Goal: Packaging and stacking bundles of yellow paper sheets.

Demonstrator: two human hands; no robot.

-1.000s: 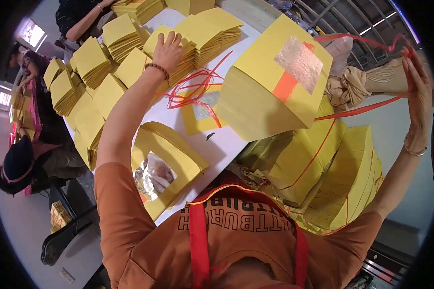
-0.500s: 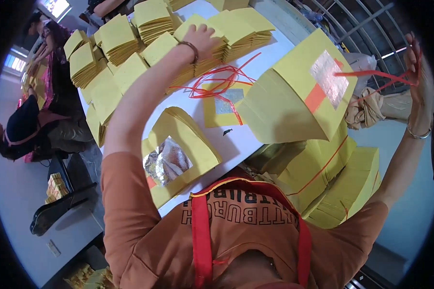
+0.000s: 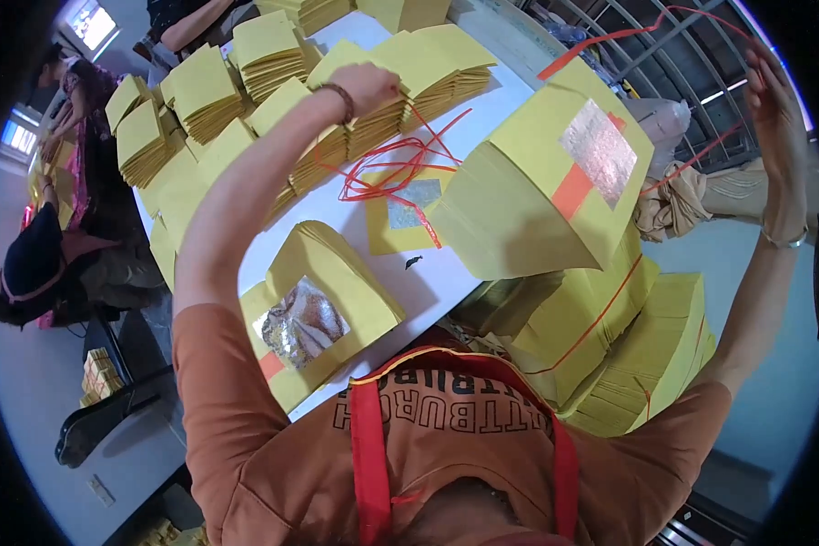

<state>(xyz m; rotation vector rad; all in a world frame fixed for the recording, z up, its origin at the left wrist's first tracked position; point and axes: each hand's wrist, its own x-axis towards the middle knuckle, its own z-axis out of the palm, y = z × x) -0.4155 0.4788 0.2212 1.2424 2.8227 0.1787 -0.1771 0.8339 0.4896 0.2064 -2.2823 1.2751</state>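
A person in an orange-brown shirt and red apron, seen from above, spreads both arms over a white table (image 3: 432, 287). Left of the upper centre, the left hand (image 3: 362, 86) makes a narrow fist beside tall stacks of yellow paper (image 3: 441, 56); a red strand begins just below it, but whether the fist holds that strand cannot be told. At the upper right edge, the right hand (image 3: 778, 123) is raised, fingers long and close together. A red ribbon (image 3: 601, 39) arcs up toward its fingertips; its grip on the ribbon cannot be made out.

Right of centre stands a large yellow paper block (image 3: 519, 205), with a silver foil square (image 3: 598, 155) on its upper face. Between the block and the stacks lies a red string tangle (image 3: 373, 187).

The ribbon looks slack, so it could slip loose or snag on the metal grille (image 3: 701, 68) behind it. A hard pull might tip the block, which sits near the table's edge. The left forearm, reaching low across the stacks, could knock them askew.
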